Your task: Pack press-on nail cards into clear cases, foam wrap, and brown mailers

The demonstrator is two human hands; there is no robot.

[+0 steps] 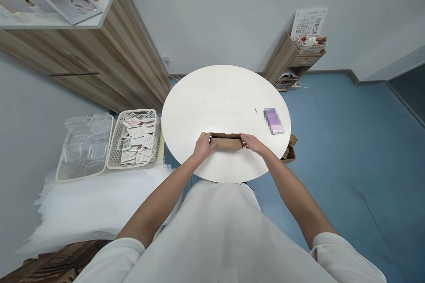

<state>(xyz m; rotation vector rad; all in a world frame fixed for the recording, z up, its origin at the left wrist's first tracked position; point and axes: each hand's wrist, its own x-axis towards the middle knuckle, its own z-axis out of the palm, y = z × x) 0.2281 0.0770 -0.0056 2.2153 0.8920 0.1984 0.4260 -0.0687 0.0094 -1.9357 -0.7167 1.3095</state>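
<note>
At the table point(226, 97), both hands point(203, 146) point(253, 143), half-curled, grip an open carton point(227, 143); a basket point(113, 152) holds packets point(137, 139).

You wear a plain white top point(226, 230), softly creased, filling the bottom centre of the frame. Its short sleeves point(345, 256) end in hems at lower left and lower right; your forearms point(159, 199) are bare.

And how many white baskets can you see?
3: one white basket holding clear containers at left, a second basket of printed items beside it, and a third basket on the small cabinet.
</note>
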